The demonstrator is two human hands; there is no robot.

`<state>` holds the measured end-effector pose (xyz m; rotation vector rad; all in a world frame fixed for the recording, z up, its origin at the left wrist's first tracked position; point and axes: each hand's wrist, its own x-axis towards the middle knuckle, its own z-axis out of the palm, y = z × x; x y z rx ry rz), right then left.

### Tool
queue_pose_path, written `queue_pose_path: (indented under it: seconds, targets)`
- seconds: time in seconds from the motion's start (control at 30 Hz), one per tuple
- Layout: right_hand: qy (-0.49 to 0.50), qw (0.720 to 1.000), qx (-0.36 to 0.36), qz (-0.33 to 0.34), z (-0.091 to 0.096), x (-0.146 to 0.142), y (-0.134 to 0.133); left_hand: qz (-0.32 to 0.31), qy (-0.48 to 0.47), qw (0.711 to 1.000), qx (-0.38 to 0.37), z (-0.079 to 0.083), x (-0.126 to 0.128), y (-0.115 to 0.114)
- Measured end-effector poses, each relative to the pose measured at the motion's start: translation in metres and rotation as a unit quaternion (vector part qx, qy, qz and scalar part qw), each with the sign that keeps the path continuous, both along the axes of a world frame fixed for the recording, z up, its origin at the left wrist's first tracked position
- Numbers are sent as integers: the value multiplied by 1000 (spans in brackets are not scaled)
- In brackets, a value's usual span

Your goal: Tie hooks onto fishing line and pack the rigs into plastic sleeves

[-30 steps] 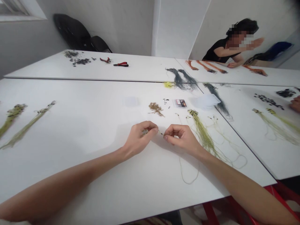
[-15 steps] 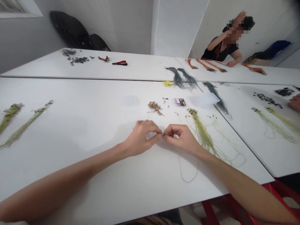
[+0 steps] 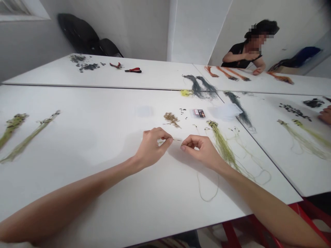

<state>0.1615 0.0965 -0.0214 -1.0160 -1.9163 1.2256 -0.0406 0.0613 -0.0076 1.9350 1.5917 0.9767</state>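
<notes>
Over the white table [image 3: 85,199], my left hand [image 3: 152,148] is closed in a pinch on a thin brownish piece [image 3: 177,140]. This slender piece points toward my right hand [image 3: 201,148], whose thumb and forefinger are pinched together just beside its tip. A pale green line [image 3: 208,200] lies in a loop on the table below my right hand, and its upper end passes out of sight behind that hand. What the right fingertips hold is very small; it looks like the line's end. Beyond my hands lies a pile of small brownish pieces [image 3: 171,119].
Right of my hands lies a bundle of green lines [image 3: 224,148]. Further back are a small labelled box [image 3: 198,113], dark line bundles [image 3: 195,86] and red-handled pliers [image 3: 133,70]. Green bundles [image 3: 33,137] lie at left. A co-worker [image 3: 244,55] sits across; another person's hand [image 3: 326,114] shows at right.
My hands have moved slightly apart, the left one up and to the left, and the thin piece now shows between them. The co-worker across has lowered a raised arm.
</notes>
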Motion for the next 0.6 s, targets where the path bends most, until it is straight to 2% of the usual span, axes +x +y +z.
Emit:
queue_pose_path:
  seconds: [0.07,0.17,0.27,0.37,0.5,0.6]
  targets:
    - [8,999,41,-4,2,1,-2,2,11,1000,5,-2,0,0]
    - [30,995,89,15,5,1,-5,-30,40,999,9,-6,2,-2]
    - [41,994,95,25,7,2,-8,-84,71,994,20,-10,6,-7]
    - [30,996,86,1,8,3,-5,-122,74,989,39,-12,7,-11]
    - [6,997,64,-32,8,5,4,-100,33,993,46,-7,7,-12]
    - [-9,1000,27,-7,6,6,7,-61,-14,998,30,-3,6,-10]
